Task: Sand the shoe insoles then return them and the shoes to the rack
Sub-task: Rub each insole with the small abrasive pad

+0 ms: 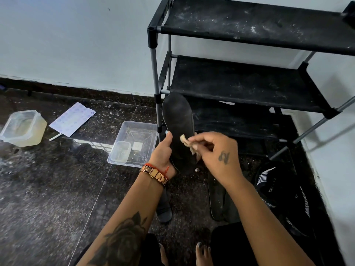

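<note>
My left hand grips a black insole by its lower left edge and holds it upright in front of the shoe rack. A small tan piece of sandpaper is pinched in my right hand and rests against the insole's right side. A second black insole lies flat on the floor below my right wrist. Black shoes with white stripes sit on the floor at the right, beside the rack's lower corner.
A clear plastic tray holding a small tub stands on the dark floor left of the rack. Farther left are a lidded plastic container, a printed paper sheet and a white stick. My bare feet show at the bottom edge.
</note>
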The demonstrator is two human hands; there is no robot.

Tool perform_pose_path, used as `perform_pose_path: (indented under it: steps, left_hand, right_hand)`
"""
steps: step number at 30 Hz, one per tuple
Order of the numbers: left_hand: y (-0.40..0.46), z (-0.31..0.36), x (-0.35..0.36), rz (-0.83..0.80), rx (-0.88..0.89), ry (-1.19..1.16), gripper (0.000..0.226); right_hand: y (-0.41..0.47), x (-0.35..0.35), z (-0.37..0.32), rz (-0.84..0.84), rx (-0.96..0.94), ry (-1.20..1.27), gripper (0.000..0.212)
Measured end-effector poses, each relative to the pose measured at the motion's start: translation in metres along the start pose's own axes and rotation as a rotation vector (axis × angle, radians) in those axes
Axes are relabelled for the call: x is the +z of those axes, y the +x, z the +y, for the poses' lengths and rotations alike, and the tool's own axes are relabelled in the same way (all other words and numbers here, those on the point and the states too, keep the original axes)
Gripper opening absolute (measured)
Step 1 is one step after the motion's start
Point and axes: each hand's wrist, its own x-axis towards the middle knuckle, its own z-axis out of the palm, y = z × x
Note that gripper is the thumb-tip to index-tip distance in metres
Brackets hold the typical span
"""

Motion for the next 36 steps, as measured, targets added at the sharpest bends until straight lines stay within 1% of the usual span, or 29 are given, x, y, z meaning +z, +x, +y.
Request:
perform_pose_path:
  steps: [2,5,9,11,14,15,16,17,20,21,22,23,25,29,30,32,33,34,35,36]
  left_hand:
    - [0.001,-0.002,0.0,-0.016,0.015,0.038,0.061]
    - [0.006,-0.003,-0.002,0.001,0.024,0.053,0.062]
    - [0.015,0.001,-0.012,-0.017,0.018,0.019,0.067]
    - [0.016,0.003,-0.014,-0.073,0.021,-0.022,0.067]
    - [0.016,0.003,-0.012,-0.119,0.011,-0.067,0.063]
    - [0.016,0.003,-0.012,-0.119,0.01,-0.068,0.063]
    - [0.017,0.004,-0.012,-0.119,0.014,-0.069,0.064]
    - [0.018,0.004,-0.012,-0.121,0.021,-0.071,0.066]
    - [0.018,0.004,-0.013,-0.15,0.028,-0.074,0.071]
    - [0.018,0.004,-0.012,-0.155,0.028,-0.066,0.07]
    - [0.017,0.003,-0.011,-0.16,0.028,-0.067,0.067]
    - [0.017,0.003,-0.01,-0.166,0.03,-0.072,0.066]
    - [0.016,0.003,-0.009,-0.167,0.028,-0.076,0.064]
    - [0.014,0.005,-0.011,-0.148,0.009,-0.127,0.063]
    - [0.014,0.006,-0.012,-0.15,0.002,-0.138,0.064]
    - [0.014,0.007,-0.011,-0.149,0.0,-0.131,0.064]
    - [0.014,0.008,-0.011,-0.141,0.02,-0.127,0.062]
    - [0.015,0.008,-0.011,-0.14,0.041,-0.121,0.06]
    - [0.015,0.008,-0.011,-0.132,0.057,-0.111,0.059]
    - [0.014,0.008,-0.009,-0.125,0.063,-0.098,0.058]
  right_hand:
    - [0.009,0.004,0.0,-0.05,0.047,-0.006,0.019]
    - [0.016,0.017,-0.002,-0.203,0.087,-0.036,0.015]
    - [0.015,0.018,-0.008,-0.416,0.14,0.151,0.016]
    - [0.016,0.008,-0.011,-0.551,0.113,0.175,0.017]
    - [0.016,-0.007,-0.01,-0.707,0.067,0.087,0.019]
    - [0.016,-0.011,-0.007,-0.716,0.054,0.031,0.018]
    - [0.016,-0.014,-0.004,-0.685,0.032,-0.027,0.018]
    - [0.017,-0.016,-0.002,-0.616,0.015,-0.054,0.019]
    - [0.021,-0.016,0.003,-0.325,0.05,0.076,0.016]
    - [0.022,-0.013,0.001,-0.259,0.062,0.095,0.014]
    - [0.022,-0.009,0.0,-0.241,0.068,0.087,0.015]
    - [0.02,-0.005,-0.001,-0.27,0.071,0.082,0.016]
    - [0.015,0.004,-0.007,-0.399,0.069,0.099,0.015]
    - [0.011,0.004,-0.015,-0.615,0.018,0.205,0.015]
    - [0.011,0.001,-0.014,-0.666,-0.005,0.185,0.015]
    - [0.012,-0.006,-0.011,-0.745,-0.031,0.07,0.018]
    - [0.013,-0.01,-0.006,-0.755,-0.031,-0.011,0.021]
    - [0.014,-0.015,-0.002,-0.725,-0.032,-0.094,0.023]
    - [0.016,-0.019,0.002,-0.653,-0.034,-0.158,0.025]
    - [0.018,-0.023,0.005,-0.545,-0.03,-0.167,0.027]
